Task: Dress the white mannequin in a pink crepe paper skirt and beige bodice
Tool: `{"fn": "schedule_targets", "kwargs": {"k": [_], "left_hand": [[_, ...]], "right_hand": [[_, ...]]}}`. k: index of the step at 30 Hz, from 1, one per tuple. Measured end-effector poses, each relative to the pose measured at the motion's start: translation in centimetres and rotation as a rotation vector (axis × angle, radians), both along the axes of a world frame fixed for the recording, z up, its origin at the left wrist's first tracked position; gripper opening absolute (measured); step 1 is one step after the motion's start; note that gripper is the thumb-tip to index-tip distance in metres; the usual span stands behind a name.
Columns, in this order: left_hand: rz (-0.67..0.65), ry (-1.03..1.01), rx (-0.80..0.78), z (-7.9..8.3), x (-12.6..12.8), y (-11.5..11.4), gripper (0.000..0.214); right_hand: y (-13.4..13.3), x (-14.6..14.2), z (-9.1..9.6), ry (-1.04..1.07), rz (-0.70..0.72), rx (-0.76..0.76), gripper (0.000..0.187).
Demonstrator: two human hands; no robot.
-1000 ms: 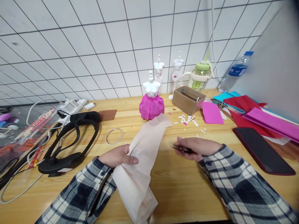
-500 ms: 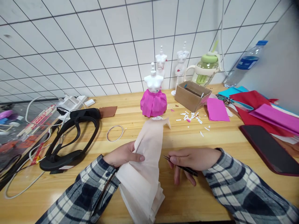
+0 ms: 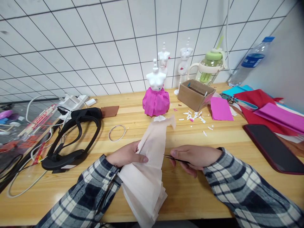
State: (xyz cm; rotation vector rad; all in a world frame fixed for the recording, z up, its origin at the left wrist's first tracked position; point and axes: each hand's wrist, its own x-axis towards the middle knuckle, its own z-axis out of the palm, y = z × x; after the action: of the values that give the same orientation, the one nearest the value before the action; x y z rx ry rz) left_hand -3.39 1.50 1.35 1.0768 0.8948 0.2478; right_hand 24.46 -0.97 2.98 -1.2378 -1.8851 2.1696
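Observation:
My left hand point(image 3: 129, 155) is closed on a pale pink sheet of thin, pleated paper point(image 3: 148, 177), thumb on top and fingers hidden underneath. Its narrow upper end reaches toward the mannequin's base, and the folds fan out below my wrist. My right hand point(image 3: 192, 158) grips dark tweezers point(image 3: 177, 158), whose thin pointed tips lie right at the paper's right edge. Whether they touch it I cannot tell. Beyond the paper stands a small white mannequin point(image 3: 156, 80) wearing a puffy magenta skirt point(image 3: 156, 102).
A cardboard box point(image 3: 196, 95) and white paper scraps point(image 3: 194, 117) lie to the right, near coloured sheets point(image 3: 222, 108) and a phone point(image 3: 273, 147). A black headset strap point(image 3: 71, 139) and a wire coil point(image 3: 117, 133) are on the left. Two more mannequins point(image 3: 185, 61) stand behind.
My right hand has turned and moved slightly up and left, bringing the tweezer tips to the paper's edge. My left hand keeps its hold on the paper.

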Motion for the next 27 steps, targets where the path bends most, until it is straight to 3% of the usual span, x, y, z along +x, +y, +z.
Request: {"fn": "schedule_targets", "kwargs": {"k": [14,27], "left_hand": [[0.024,-0.025,-0.033,0.4,0.0,0.0,0.033],[0.019,0.003,0.004,0.3,0.1,0.1,0.047]], "right_hand": [[0.2,-0.8,-0.8,-0.021,-0.020,0.028,0.041],[0.2,-1.5,-0.7,0.017,-0.103,-0.016,0.034]]}}
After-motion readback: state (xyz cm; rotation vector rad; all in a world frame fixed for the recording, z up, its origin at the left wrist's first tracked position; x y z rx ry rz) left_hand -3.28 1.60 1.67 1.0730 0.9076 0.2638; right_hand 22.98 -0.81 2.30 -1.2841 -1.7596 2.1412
